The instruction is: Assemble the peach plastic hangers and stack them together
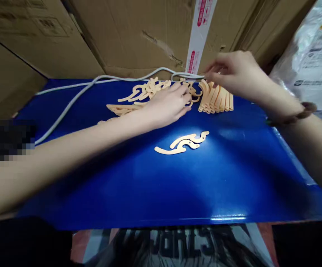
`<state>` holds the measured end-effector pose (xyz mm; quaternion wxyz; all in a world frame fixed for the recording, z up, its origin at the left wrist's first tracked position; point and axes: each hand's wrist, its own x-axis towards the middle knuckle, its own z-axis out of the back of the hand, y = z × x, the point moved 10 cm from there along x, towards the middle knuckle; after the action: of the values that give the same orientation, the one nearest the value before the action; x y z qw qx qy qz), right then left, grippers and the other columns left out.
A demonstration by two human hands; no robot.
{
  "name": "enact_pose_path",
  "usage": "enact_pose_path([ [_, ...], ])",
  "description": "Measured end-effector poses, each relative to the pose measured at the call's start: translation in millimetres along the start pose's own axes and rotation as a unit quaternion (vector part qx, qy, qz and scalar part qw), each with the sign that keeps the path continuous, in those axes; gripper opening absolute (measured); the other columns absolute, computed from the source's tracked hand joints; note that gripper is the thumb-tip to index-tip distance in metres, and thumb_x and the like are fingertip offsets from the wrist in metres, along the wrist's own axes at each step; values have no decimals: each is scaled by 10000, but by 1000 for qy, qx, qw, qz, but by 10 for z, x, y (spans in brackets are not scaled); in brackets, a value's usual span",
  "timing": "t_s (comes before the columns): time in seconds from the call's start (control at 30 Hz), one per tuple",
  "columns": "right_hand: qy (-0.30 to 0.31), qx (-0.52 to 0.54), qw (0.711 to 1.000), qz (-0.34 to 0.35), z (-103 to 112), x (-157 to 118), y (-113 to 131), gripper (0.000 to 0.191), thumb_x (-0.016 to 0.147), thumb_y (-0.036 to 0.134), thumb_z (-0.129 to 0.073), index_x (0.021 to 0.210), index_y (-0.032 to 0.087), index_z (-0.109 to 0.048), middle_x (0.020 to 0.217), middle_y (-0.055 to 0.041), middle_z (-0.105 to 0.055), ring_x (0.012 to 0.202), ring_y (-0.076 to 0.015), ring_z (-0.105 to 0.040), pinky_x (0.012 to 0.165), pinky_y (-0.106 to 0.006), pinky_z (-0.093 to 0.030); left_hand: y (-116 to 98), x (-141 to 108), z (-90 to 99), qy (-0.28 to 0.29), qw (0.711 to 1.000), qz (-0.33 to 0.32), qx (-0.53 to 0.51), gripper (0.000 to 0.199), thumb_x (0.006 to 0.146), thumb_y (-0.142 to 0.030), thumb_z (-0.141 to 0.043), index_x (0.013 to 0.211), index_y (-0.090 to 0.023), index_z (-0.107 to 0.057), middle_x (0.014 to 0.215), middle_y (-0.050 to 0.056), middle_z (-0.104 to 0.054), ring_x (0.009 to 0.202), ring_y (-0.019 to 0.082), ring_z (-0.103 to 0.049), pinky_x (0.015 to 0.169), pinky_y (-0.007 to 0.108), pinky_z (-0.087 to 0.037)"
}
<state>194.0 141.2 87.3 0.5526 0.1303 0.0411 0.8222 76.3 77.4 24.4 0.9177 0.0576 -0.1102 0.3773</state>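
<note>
Sitting just below the right hand [230,70], the nearer one, that stick bundle [216,101] runs lengthwise bodyward; left hand [170,104] covers hooked pieces [146,91]. Both hands' fingers look bent, can't tell if clamped tbh.

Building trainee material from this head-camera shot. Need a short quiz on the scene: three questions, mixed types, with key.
1. Which hand has a bracelet at its wrist?
2. True or false: the loose curved pieces lie nearer the front edge of the blue table than the stacked pieces do.
3. Where is the left hand?
a) at the table's front edge
b) at the jumbled pieces
c) on the bracelet

Key:
1. The right hand
2. True
3. b
</note>
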Motion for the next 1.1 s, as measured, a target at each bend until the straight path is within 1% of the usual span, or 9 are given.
enact_pose_path([
  [0.1,0,-55,998,-26,-42,-126,-234,365,992,343,-618,1287,201,-778,1173,-150,-828,1096,-353,-755,925,-451,-520,48,293,-79,-7,1000,4,10,353,1092,-243,-581,1322,-20,-727,1440,271,-658,1449,453,-577,1175,584,-519],
  [0.2,31,-85,995,-48,-155,-245,-408,517,1025,431,-624,1485,198,-666,1236,-161,-811,1079,-365,-746,899,-464,-513,88,471,-171,-8,1000,7,2,277,1036,-211,-632,1206,-44,-774,1365,242,-694,1433,436,-580,1160,542,-520],
  [0.4,59,-109,983,-138,-302,-306,-617,624,1076,529,-601,1587,174,-557,1210,-192,-793,1135,-386,-716,979,-534,-521,212,499,-208,-24,997,51,-54,169,1000,-161,-612,1026,-134,-777,1144,136,-725,1243,329,-664,1001,417,-553],
  [0.57,42,-128,975,-177,-212,-315,-748,646,1122,587,-520,1545,102,-586,1305,-280,-754,1258,-425,-688,970,-538,-487,57,152,132,-47,995,47,-73,130,1061,-211,-630,1050,-150,-744,1166,118,-722,1227,313,-666,1015,416,-539],
  [0.67,50,-127,970,-201,-205,-370,-937,718,1116,627,-526,1508,31,-600,1329,-340,-727,1294,-428,-682,932,-507,-470,-218,-204,367,-49,995,10,-82,113,1079,-226,-641,1024,-158,-712,1113,98,-715,1148,297,-679,977,409,-533],
  [0.77,76,-116,967,-213,-304,-404,-1099,700,1096,597,-594,1521,41,-602,1324,-338,-734,1250,-403,-705,897,-488,-457,-539,-556,480,-46,993,-25,-105,135,1107,-221,-612,1015,-166,-693,1069,81,-706,1028,254,-672,850,349,-522],
  [0.93,79,-107,969,-210,-369,-383,-1141,674,1097,474,-631,1571,8,-518,1330,-326,-729,1153,-303,-726,849,-420,-445,-1071,-922,386,-50,992,-98,-66,159,1122,-195,-599,1014,-151,-706,1026,78,-726,942,237,-633,774,332,-498],
  [1.0,91,-110,967,-212,-346,-409,-1143,661,1072,411,-678,1540,-28,-522,1217,-296,-768,995,-237,-746,787,-385,-447,-1200,-997,315,-51,988,-124,-72,193,1136,-205,-579,998,-161,-706,1008,71,-720,959,228,-637,773,317,-495],
  [1.1,148,-101,959,-218,-336,-555,-1213,352,991,305,-773,1157,-6,-753,817,-135,-784,628,-128,-659,654,-342,-434,-1187,-1052,220,-45,988,-123,-79,233,1154,-219,-542,1003,-175,-714,973,60,-700,953,222,-630,696,296,-449],
])
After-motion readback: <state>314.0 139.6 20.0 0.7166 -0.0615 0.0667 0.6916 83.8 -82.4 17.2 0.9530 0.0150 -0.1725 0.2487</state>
